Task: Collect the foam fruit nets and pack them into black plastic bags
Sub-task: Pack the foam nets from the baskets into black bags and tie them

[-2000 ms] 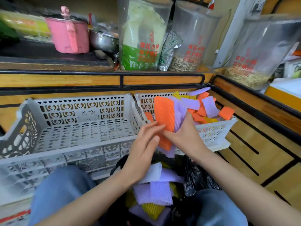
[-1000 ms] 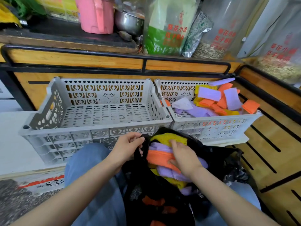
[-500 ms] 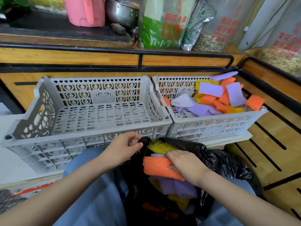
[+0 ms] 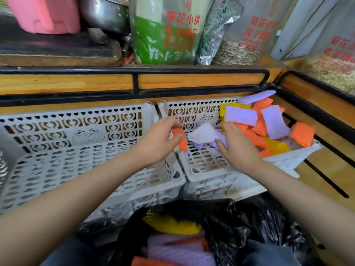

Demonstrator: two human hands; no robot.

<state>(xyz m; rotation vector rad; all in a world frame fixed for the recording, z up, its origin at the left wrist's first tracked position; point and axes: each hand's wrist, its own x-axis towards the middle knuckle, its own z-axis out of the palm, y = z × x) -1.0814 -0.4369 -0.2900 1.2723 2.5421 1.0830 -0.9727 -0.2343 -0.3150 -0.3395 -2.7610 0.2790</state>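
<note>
Orange, purple and yellow foam nets [image 4: 269,123] are heaped in the right white crate [image 4: 209,169]. My right hand [image 4: 238,150] is inside this crate and pinches the end of a pale lilac net [image 4: 203,134] between thumb and fingers. My left hand [image 4: 159,139] hovers at the crate's left wall, fingers curved and holding nothing, just beside an orange net [image 4: 181,140]. Below, between my knees, the black plastic bag [image 4: 230,227] gapes open. It holds a yellow net [image 4: 172,225] and purple nets [image 4: 178,252].
An empty white crate [image 4: 76,160] stands left of the filled one. Both sit on a wooden shelf with black rails [image 4: 192,81]. Above are a pink pot [image 4: 44,14], a steel pot [image 4: 105,12] and clear tubs of seeds [image 4: 240,35].
Both hands have left the bag, where the orange net stayed, and moved up into the right crate. My right hand has taken hold of a lilac net.
</note>
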